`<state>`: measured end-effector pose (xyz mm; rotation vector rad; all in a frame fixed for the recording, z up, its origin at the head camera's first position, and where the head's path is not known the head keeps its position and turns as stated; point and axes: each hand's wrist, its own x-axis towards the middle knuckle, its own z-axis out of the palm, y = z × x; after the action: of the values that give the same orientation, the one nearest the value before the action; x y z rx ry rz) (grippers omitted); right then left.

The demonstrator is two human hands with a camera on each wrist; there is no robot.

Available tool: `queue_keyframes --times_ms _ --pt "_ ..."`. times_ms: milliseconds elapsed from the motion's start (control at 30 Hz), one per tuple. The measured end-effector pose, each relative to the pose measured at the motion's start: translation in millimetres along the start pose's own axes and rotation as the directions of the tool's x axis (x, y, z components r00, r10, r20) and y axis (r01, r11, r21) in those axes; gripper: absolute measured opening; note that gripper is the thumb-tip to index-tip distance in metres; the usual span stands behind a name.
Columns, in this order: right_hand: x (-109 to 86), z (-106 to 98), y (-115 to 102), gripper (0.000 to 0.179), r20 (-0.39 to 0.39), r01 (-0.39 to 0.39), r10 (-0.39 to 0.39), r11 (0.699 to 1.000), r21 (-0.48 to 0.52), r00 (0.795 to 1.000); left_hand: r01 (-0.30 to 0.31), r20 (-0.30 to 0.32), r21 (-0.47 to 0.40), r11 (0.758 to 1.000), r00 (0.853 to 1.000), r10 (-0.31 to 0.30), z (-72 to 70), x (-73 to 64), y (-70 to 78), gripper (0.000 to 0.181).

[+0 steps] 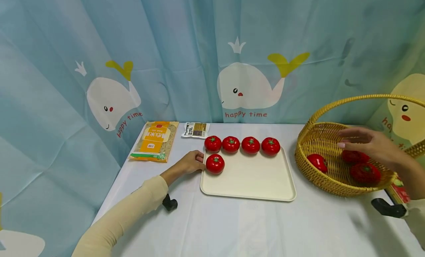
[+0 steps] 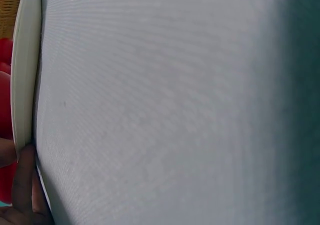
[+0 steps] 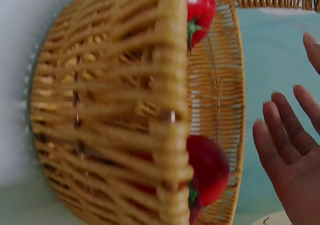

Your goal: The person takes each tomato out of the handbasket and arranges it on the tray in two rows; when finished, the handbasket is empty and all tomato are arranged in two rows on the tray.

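Observation:
My left hand (image 1: 192,162) pinches the left rim of a cream rectangular tray (image 1: 252,177), thumb and fingers on either side of the rim (image 2: 26,75) in the left wrist view. Several red tomatoes with green tops rest on the tray: a row along its back edge, plus one tomato (image 1: 215,164) in front at the left. Above a yellow wicker basket (image 1: 303,168) at the right hovers my right hand (image 1: 373,144), its fingers spread and holding nothing. Inside the basket lie three tomatoes, one (image 1: 317,163) at the left and two (image 1: 365,173) under the hand.
A yellow-orange food packet (image 1: 154,142) lies at the table's back left, beside a small white packet (image 1: 196,130). The basket's tall handle (image 1: 358,98) arches over it. A colourful printed item (image 1: 400,190) shows by the basket's right front. A blue whale-print curtain (image 1: 186,65) hangs behind.

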<state>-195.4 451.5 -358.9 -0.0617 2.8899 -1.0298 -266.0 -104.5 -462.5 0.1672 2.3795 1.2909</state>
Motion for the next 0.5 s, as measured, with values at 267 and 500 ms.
queue_keyframes --times_ms 267,500 --pt "2.3 -6.1 12.6 0.078 0.025 -0.077 0.078 0.997 -0.020 0.997 0.004 0.002 -0.007 1.000 1.000 -0.004 -0.2 -0.2 0.0 0.046" --pt "4.8 -7.6 21.9 0.087 0.027 -0.120 0.120 0.993 0.003 0.992 0.004 0.006 -0.001 1.000 1.000 -0.004 -0.1 -0.3 0.9 0.046"
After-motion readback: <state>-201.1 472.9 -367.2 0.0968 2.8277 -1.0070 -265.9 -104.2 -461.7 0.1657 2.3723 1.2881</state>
